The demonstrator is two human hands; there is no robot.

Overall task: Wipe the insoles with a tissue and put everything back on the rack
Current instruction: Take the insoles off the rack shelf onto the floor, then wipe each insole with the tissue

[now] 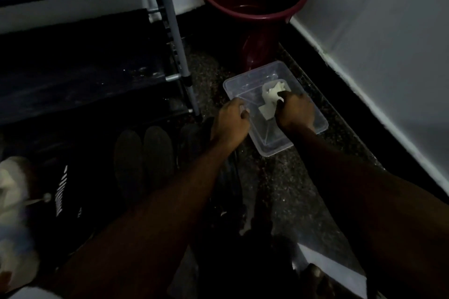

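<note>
Tissue [273, 97]: white, crumpled, inside a clear tub [252, 77] on the floor [291, 189]. The right hand [295, 111] grips it, fingers curled together around the wad, with a flat strip trailing below the fist. The left hand [230, 119] holds the tub's left rim, fingers curled over the edge. Two dark insoles [143, 158] lie side by side on the floor, left of the left forearm and below the rack [80, 75]; dim light hides their detail. A maroon bucket [260, 43] stands just behind the tub, against the wall [388, 31].
</note>
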